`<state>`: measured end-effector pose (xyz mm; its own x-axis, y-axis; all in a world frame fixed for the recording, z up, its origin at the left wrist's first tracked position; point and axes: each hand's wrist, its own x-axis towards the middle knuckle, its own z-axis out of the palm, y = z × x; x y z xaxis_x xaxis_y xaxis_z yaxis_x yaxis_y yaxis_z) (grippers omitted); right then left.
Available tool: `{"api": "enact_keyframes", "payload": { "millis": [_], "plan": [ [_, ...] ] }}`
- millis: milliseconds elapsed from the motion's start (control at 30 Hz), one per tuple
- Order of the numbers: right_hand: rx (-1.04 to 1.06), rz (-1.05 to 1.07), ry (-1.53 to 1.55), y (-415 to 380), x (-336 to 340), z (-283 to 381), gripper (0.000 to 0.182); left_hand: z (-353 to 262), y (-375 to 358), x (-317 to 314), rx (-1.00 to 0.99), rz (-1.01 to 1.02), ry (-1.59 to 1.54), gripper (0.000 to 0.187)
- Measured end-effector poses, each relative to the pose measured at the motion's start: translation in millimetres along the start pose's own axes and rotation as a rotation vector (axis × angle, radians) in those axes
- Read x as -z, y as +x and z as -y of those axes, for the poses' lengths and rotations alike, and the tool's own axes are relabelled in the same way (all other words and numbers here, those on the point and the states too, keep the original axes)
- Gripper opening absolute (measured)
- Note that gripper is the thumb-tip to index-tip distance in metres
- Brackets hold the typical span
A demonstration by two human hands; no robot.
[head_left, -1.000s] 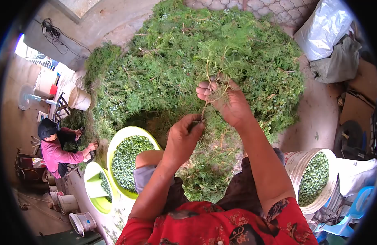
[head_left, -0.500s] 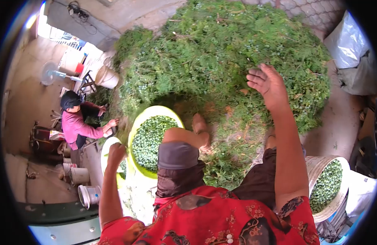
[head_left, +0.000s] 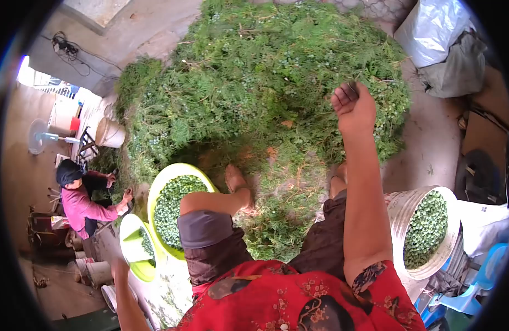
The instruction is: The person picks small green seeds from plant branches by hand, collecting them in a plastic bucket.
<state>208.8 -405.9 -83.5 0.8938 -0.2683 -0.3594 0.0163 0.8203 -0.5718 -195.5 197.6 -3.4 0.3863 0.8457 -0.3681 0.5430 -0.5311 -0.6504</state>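
My right hand (head_left: pixel 352 107) is raised over the right side of a wide heap of cut green sprigs (head_left: pixel 238 83), its fingers curled closed. A dark spot shows at its fingertips; whether it holds anything is hard to make out. My left hand (head_left: pixel 120 269) is at the lower left, just below a small yellow-green container (head_left: pixel 136 273), its fingers smeared by motion. That container holds some green berries on one side. Beside it, a larger yellow-green basin (head_left: pixel 151 212) is filled with small green berries (head_left: pixel 174 204), next to my bent knee.
On the right stands a white bucket (head_left: pixel 395 220) of green berries, with blue plastic (head_left: pixel 469 295) below it. Silver sacks (head_left: pixel 434 33) lie upper right. At left a person (head_left: pixel 83 198) in a pink top sits low, near a fan (head_left: pixel 39 137) and several buckets (head_left: pixel 111 133).
My view has shifted, so the heap sits further left. My right hand's fingers have curled closed. My left hand has moved down from beside the basin.
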Motion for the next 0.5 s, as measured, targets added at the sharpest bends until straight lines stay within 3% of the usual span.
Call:
{"api": "enact_keyframes", "payload": {
  "millis": [33, 100, 133, 167, 200, 233, 267, 300, 433, 500],
  "plan": [
    [0.004, -0.116, 0.081, 3.0, 5.6, 4.0, 0.019, -30.6, 52.5, -7.4, -0.149, -0.415, -0.055, 0.021],
    [0.034, -0.14, 0.094, 0.7, 8.9, 11.1, 0.019, -152.6, 59.0, 80.5, -0.627, -0.78, -0.449, 0.02],
    [0.04, -0.155, 0.082, 0.5, 9.3, 13.0, 0.018, -205.6, 55.5, 122.6, -0.649, -0.609, -0.448, 0.018],
    [0.045, -0.17, 0.071, 0.2, 9.8, 13.8, 0.017, -259.2, 50.3, 153.9, -0.846, -0.678, -0.533, 0.018],
    [0.056, -0.177, 0.072, 0.0, 10.5, 13.6, 0.017, -310.5, 21.3, 191.7, -1.004, -0.62, -0.633, 0.017],
    [0.058, -0.135, 0.03, -0.1, 10.9, 12.8, 0.015, -359.6, 2.1, 216.9, -1.135, -0.727, -0.58, 0.015],
    [0.059, -0.092, -0.012, -0.8, 10.7, 11.4, 0.013, -405.1, -10.9, 235.6, -1.176, -0.686, -0.595, 0.013],
    [0.07, -0.097, -0.013, -2.5, 8.6, 9.7, 0.013, -449.2, -18.0, 248.9, -1.344, -0.699, -0.627, 0.012],
    [-0.09, 0.08, -0.237, -17.6, -6.1, -7.4, 0.011, -603.2, -56.0, 267.4, -1.549, -0.388, -0.673, 0.025],
    [-0.204, 0.242, -0.526, -30.6, -19.4, -9.9, 0.014, -692.2, -55.7, 248.9, -1.828, -0.077, -1.199, 0.034]
  ]
}}
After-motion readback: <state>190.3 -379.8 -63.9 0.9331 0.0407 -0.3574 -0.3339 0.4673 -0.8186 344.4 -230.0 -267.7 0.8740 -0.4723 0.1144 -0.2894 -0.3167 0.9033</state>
